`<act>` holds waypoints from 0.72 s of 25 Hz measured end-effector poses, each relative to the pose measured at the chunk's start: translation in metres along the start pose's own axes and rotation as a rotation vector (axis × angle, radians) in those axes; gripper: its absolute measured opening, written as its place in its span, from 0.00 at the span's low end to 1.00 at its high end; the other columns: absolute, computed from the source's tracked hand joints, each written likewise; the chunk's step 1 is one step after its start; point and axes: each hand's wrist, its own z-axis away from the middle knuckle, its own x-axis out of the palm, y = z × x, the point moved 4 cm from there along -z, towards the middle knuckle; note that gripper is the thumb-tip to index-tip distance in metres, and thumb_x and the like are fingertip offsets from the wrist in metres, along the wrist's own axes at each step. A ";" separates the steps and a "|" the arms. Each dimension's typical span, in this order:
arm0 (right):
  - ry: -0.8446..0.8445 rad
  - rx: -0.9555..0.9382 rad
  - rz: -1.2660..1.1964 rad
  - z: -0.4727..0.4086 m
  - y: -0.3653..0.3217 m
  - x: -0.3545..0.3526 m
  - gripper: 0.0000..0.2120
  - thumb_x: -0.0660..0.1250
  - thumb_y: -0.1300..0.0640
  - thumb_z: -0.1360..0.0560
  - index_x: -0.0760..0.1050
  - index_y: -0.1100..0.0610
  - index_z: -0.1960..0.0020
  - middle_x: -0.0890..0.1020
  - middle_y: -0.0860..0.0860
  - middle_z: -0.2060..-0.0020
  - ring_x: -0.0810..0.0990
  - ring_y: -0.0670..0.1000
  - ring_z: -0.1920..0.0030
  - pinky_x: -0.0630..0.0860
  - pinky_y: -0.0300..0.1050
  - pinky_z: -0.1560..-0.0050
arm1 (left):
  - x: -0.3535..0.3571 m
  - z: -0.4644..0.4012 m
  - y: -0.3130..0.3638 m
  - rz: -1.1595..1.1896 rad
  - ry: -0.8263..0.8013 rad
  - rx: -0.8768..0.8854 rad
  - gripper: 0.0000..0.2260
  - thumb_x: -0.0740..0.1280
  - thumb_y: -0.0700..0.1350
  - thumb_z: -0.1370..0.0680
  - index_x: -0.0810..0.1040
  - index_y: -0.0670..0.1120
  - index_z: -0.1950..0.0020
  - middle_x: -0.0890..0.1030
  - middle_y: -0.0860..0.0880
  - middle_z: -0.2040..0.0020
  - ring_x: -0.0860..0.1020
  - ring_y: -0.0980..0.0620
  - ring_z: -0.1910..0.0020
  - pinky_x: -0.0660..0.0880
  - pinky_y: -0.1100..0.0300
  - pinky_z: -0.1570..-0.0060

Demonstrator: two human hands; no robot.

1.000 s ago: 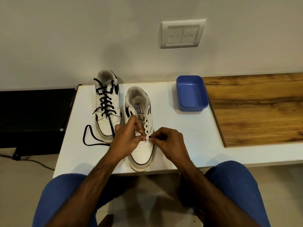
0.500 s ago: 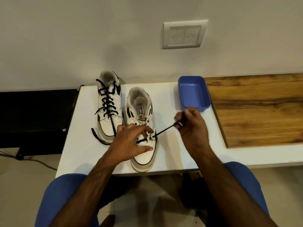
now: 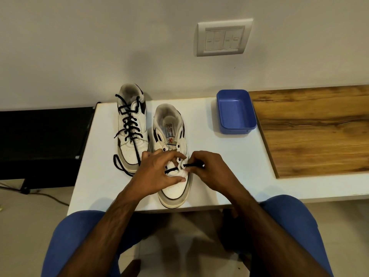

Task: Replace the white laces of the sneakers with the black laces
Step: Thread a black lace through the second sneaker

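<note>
Two white sneakers stand side by side on the white table (image 3: 219, 156), toes toward me. The left sneaker (image 3: 132, 128) is threaded with a black lace whose loose end loops on the table beside it. The right sneaker (image 3: 173, 152) has a black lace (image 3: 172, 169) across its lowest eyelets only. My left hand (image 3: 159, 172) rests on that sneaker's forefoot, fingers spread over the eyelets. My right hand (image 3: 209, 166) pinches the lace's end at the shoe's right eyelet row. No white lace is in view.
A blue plastic tray (image 3: 235, 111) stands at the back right of the table. A wooden board (image 3: 315, 130) adjoins the table on the right. A black unit (image 3: 44, 140) sits to the left, a wall switch plate (image 3: 223, 39) above. My knees are under the front edge.
My right hand, which had drawn the lace out to the right toward the tray, has come back to the shoe's eyelets. My left hand stays on the right sneaker.
</note>
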 end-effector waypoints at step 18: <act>0.156 -0.031 -0.552 -0.001 -0.005 -0.017 0.06 0.70 0.67 0.23 0.83 0.57 0.51 0.86 0.46 0.60 0.84 0.46 0.56 0.79 0.41 0.49 | -0.001 0.000 0.000 -0.010 -0.017 -0.004 0.28 0.78 0.62 0.34 0.76 0.61 0.36 0.74 0.69 0.54 0.73 0.61 0.46 0.58 0.56 0.44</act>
